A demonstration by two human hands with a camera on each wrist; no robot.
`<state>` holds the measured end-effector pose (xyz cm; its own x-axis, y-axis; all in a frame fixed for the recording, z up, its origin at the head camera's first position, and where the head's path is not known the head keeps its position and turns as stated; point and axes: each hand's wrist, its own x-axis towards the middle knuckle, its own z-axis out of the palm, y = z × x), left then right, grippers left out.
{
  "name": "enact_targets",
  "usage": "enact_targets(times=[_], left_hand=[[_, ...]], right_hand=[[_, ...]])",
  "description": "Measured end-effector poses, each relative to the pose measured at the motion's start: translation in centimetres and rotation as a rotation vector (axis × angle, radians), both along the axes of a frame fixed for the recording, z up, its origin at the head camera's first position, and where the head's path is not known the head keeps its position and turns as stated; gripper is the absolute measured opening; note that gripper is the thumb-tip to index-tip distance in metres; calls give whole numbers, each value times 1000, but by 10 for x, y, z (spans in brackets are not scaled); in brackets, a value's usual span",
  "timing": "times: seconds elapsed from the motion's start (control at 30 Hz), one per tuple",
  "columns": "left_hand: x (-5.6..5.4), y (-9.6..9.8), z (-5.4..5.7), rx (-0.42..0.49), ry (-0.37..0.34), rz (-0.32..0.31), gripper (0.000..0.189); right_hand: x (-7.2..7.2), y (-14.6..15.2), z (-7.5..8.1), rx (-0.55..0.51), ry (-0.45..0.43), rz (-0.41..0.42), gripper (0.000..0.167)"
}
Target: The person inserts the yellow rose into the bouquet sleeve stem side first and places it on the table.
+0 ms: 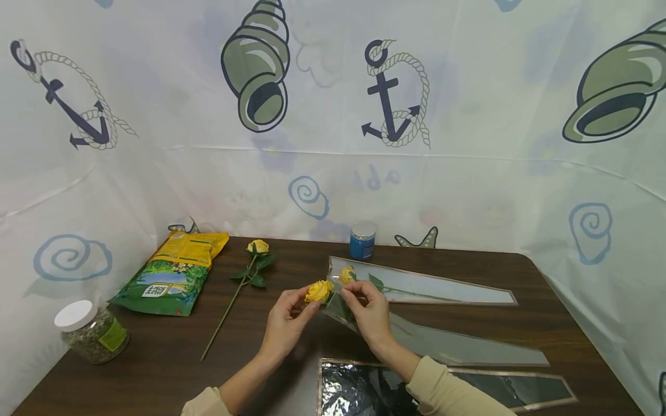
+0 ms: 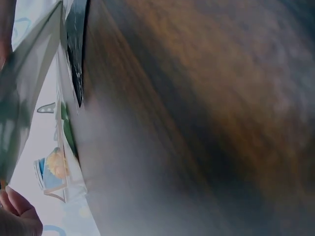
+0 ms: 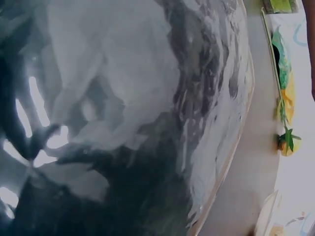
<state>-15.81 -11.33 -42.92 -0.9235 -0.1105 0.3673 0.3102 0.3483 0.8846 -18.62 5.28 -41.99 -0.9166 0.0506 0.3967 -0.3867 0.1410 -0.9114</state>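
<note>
Plain beige sleeves on both arms, kinda pale, leaning toward cream. The right sleeve [image 1: 458, 390] showed the most: soft-looking cloth, a few gentle creases, and a cuff [image 1: 419, 377] that ended a little above the wrist. The left sleeve [image 1: 205, 403] only poked in at the bottom of the head view, same colour, slightly wrinkled, also ending short of the wrist. Past that it was bare forearm [image 1: 241, 378], then a bare left hand [image 1: 286, 320] and right hand [image 1: 372, 318], nails too small to make out. Left wrist cam just caught some fuzzy fingers [image 2: 19, 202].
</note>
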Motion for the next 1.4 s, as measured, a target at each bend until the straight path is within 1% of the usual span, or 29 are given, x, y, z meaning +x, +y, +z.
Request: enact_targets(times=[0.1,0.23,0.33,0.43,0.57,0.63,0.67,0.7,0.77,0.87,0.97,1.0,1.1,1.17,1.23,1.33,1.4], left_hand=[[-1,-2,0,-40,-15,-23,29],[0,-4,2,-85,-57,-75,24],[1,-6,4,-125,-95,-99,18],[1,-7,6,-182,-132,-133,22],[-2,-4,7,-262,-155,-177,30],[-3,-3,6,-285,-159,-192,32],[-4,-2,5,-287,-162,-196,33],[-4,-2,4,-284,-163,-203,32],[-3,-2,3,-280,-162,-210,32],[-2,-2,3,-274,-158,-206,33],[-1,-2,4,-276,-153,-203,34],[-1,-2,5,-275,-155,-207,35],[-1,-3,6,-271,-153,-233,37],[-1,-5,6,-273,-164,-284,39],[-2,-6,6,-284,-190,-360,40],[-4,-9,5,-294,-272,-508,42],[-6,-10,5,-286,-326,-588,43]], right_hand=[[8,0,11,8,25,2,5],[18,-1,25,14,26,15,5],[19,-2,25,11,5,27,6],[19,-4,25,15,3,41,7],[18,-5,24,42,16,44,5],[17,-4,21,70,23,48,4],[15,-2,17,88,44,54,3],[12,2,12,118,62,65,4],[6,15,2,213,104,88,9],[0,48,-14,428,238,127,21],[3,87,-24,671,357,139,32],[5,100,-26,739,384,143,36],[11,130,-32,920,410,150,45],[14,143,-33,1007,394,155,47],[14,150,-33,1070,377,159,49],[11,154,-31,1122,351,163,50],[10,154,-30,1139,337,169,51]])
